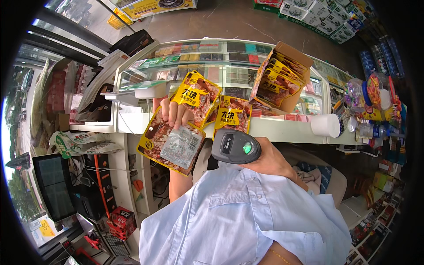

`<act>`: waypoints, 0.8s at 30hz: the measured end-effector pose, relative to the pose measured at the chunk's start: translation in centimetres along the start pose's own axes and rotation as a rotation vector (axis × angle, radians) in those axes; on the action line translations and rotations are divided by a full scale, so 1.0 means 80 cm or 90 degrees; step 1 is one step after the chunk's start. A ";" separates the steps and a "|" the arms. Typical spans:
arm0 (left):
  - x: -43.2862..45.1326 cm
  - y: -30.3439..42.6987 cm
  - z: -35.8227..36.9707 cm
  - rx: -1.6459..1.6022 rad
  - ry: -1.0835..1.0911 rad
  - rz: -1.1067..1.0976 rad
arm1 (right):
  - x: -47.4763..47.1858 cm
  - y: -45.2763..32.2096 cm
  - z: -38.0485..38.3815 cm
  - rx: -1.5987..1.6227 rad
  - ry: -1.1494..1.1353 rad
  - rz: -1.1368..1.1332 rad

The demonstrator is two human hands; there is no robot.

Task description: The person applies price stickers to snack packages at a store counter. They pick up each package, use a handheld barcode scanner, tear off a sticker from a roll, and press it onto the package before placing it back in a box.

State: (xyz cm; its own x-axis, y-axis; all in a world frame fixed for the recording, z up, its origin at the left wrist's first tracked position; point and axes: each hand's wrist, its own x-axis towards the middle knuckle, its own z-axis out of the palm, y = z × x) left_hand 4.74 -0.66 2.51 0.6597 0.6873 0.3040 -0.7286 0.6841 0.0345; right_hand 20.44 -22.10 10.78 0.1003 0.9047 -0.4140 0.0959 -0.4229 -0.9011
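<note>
My left hand [175, 114] grips the edge of a flat yellow-edged snack packet [154, 135]. The packet's back faces up, and a silvery label [181, 147] on it bears print and a barcode. In my right hand [273, 157] is a dark grey Zebra barcode scanner [236, 146] with a green light glowing on top. The scanner is just right of the held packet, apart from it. Beyond my left hand, overlapping packets [198, 96] lie face up on the glass counter. Another packet [233, 114] lies beside them, its near end partly hidden by the scanner.
An open cardboard box [296, 54] of several packets sits tilted on the glass display counter [198, 129]. A white cylinder [325, 125] and candy jars [356, 94] stand to the right. Left are a white device [150, 89], a dark monitor [54, 187] and a red box [122, 222].
</note>
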 end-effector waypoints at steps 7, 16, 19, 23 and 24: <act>0.020 0.028 0.015 0.116 0.029 -0.032 | -0.006 0.011 -0.009 0.016 0.042 -0.053; 0.099 0.000 -0.027 1.706 0.273 -0.013 | -0.015 0.045 -0.026 -0.005 0.198 -0.096; 0.097 -0.017 -0.053 1.787 0.244 0.054 | -0.023 0.054 -0.028 0.001 0.245 -0.109; 0.090 -0.010 -0.058 1.770 0.093 0.209 | -0.031 0.065 -0.030 0.048 0.278 -0.067; 0.088 -0.010 -0.053 1.784 0.052 0.247 | -0.031 0.066 -0.031 0.056 0.281 -0.049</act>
State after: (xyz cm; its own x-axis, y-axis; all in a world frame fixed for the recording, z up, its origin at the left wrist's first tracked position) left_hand 10.74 4.70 0.58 0.5164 0.6652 0.5393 0.6438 -0.7168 0.2678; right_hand 23.14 -26.68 7.33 0.5100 0.8175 -0.2678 0.0370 -0.3319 -0.9426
